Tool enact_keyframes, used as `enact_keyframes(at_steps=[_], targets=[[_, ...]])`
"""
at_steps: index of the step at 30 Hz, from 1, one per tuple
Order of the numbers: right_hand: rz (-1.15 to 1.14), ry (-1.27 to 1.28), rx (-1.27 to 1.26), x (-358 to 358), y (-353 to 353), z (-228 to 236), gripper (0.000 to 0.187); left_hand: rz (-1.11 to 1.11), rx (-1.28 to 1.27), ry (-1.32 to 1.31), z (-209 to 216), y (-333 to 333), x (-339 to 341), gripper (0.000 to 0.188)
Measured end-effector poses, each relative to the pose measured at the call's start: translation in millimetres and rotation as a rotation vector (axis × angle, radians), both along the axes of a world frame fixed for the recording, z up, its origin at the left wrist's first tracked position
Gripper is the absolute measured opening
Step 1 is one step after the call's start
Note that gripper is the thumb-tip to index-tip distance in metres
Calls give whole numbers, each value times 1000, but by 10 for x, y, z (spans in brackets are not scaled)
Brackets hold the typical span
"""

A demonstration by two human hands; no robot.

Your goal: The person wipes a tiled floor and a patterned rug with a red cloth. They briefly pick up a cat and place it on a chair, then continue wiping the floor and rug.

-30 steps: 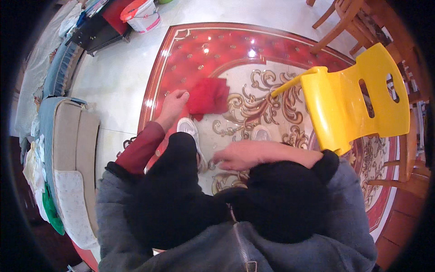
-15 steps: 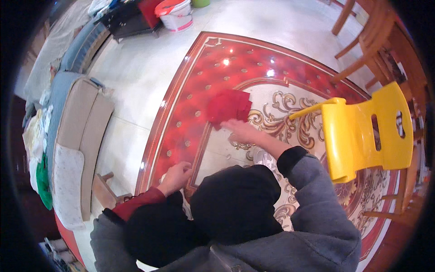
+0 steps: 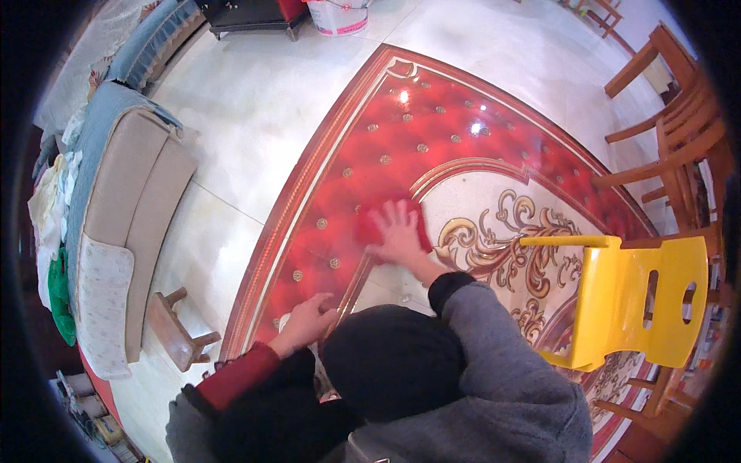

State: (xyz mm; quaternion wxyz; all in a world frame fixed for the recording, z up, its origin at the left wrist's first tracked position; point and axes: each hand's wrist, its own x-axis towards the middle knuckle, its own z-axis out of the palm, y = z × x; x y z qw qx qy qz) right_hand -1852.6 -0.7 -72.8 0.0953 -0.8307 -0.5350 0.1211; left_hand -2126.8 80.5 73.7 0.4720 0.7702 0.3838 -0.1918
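A folded red cloth (image 3: 421, 221) lies on the glossy red-and-cream patterned floor in front of me. Spread flat over it is my right hand (image 3: 397, 230), fingers apart and slightly smeared by motion; the palm hides much of the cloth. My left hand (image 3: 306, 322) is nearer to me, beside my black-clad knee (image 3: 390, 359), with its fingers loosely bent and apart and nothing visible in them. A red cuff (image 3: 239, 374) shows at the left wrist.
A yellow chair (image 3: 617, 305) stands close on the right, with wooden chairs (image 3: 668, 147) behind it. On the left are a beige sofa (image 3: 135, 185) and a low wooden stool (image 3: 179, 332). A white bucket (image 3: 340, 17) stands at the far edge.
My right hand has moved from the cloth's near edge onto it, fingers now spread. The view has shifted, so the floor pattern and yellow chair appear lower. My left hand stays near the knee.
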Motion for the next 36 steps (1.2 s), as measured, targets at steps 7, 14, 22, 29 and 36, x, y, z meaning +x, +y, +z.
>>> enact_keyframes(at_steps=[7,14,22,29,36], targets=[[557,68,146,-298,-116,-14,69,-587,275,55,-750,393,673,77],[-524,-112,56,1402,-498,-114,74,-482,226,-62,-936,673,1497,71],[-543,-54,65,1994,645,-262,86,102,190,-76,-1053,1026,1292,52],[474,85,75,241,1248,-157,85,257,211,-139,-897,1194,843,31],[1080,495,-109,-316,524,-57,59,724,536,-325,-677,1181,-997,39]])
